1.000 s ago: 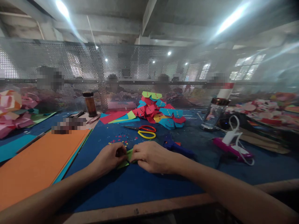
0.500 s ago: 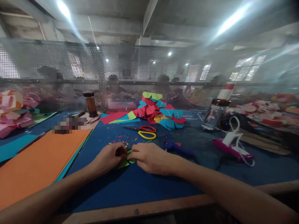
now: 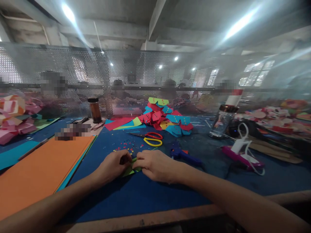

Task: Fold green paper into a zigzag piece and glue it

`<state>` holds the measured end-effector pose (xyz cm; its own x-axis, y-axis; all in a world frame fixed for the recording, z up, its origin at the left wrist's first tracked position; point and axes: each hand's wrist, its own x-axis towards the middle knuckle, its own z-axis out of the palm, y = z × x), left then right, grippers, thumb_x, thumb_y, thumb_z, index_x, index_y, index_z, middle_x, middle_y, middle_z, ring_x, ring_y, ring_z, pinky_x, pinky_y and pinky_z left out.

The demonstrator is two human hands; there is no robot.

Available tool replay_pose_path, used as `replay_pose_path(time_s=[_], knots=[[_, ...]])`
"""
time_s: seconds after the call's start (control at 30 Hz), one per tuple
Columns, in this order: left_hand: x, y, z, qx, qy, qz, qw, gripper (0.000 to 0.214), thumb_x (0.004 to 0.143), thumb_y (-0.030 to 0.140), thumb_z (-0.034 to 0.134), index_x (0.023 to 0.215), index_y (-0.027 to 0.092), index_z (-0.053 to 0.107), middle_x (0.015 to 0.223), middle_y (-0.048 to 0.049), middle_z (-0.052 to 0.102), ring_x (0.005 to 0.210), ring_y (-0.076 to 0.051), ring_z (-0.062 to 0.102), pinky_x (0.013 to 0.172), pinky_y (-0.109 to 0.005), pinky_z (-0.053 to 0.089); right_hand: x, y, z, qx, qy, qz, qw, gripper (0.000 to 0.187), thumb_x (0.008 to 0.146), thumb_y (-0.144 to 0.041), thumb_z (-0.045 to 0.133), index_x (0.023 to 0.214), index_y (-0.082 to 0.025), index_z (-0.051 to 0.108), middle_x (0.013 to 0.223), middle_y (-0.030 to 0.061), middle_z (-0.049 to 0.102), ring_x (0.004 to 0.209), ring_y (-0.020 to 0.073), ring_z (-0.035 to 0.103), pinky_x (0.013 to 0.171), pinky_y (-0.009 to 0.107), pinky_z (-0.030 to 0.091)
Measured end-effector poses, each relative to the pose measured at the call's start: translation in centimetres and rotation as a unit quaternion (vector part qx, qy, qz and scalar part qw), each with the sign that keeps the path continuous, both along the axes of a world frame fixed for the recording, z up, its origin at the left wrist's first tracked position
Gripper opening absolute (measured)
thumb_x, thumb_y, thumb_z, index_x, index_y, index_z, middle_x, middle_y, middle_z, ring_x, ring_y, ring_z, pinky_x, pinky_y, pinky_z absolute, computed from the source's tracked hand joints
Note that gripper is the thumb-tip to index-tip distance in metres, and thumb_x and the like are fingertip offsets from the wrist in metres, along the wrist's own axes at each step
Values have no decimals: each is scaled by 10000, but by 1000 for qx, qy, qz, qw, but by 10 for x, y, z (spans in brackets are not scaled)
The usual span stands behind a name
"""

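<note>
1. Head view: pinches a small green paper piece with both hands, flat on the blue table mat, just in front of the scissors on the camera's side.
2. Curls the left hand shut on the left edge of the piece, in front of the scissors and slightly to their left.
3. Clamps the right hand on the right part of the same piece, directly in front of the scissors and almost touching the left hand.
4. Shows scattered paper dots just left of the scissors, between them and the hands.
5. Shows a blue glue gun lying on the mat near the scissors, to their right and a little closer to the camera.
6. Shows a pile of folded coloured pieces just behind the scissors.
7. Shows an orange sheet stack well to the left of the scissors, a dark jar behind and left of them, and a glass jar well to their right.
</note>
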<state>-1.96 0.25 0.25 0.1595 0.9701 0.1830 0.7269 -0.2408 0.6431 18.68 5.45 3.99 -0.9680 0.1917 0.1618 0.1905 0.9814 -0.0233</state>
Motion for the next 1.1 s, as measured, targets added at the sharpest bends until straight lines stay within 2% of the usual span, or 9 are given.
replay_pose_path(time_s=[0.37, 0.63, 0.8, 1.1], knots=[[0, -1, 1, 7, 3, -7, 1000, 105, 806, 244, 542, 803, 184, 627, 668, 15, 621, 597, -137, 521, 543, -226, 351, 9, 4, 11, -55, -9, 18, 998, 231, 851, -81, 532, 923, -195, 719, 981, 39, 661, 888, 156, 605, 798, 269, 447], [0, 0, 0, 12, 18, -2, 1000, 94, 794, 243, 555, 803, 192, 634, 696, 6, 655, 628, -145, 556, 569, -234, 368, 4, -2, 4, -6, 3, -5, 1000, 313, 867, -106, 517, 1124, -206, 666, 962, 59, 620, 888, 182, 568, 763, 294, 433], [-1, 0, -1, 16, 18, -7, 1000, 107, 806, 248, 552, 813, 191, 643, 691, 8, 649, 618, -142, 544, 562, -233, 359, 3, 1, 3, -15, -4, 6, 1000, 288, 872, -98, 504, 1049, -212, 700, 937, 51, 620, 875, 169, 563, 755, 284, 431], [1, -4, 4, 7, 13, -5, 1000, 110, 796, 249, 547, 785, 188, 637, 627, 27, 591, 571, -133, 499, 518, -228, 312, 10, 0, 14, -59, -11, 6, 998, 244, 840, -91, 552, 932, -213, 742, 977, 39, 673, 862, 153, 609, 770, 268, 443]])
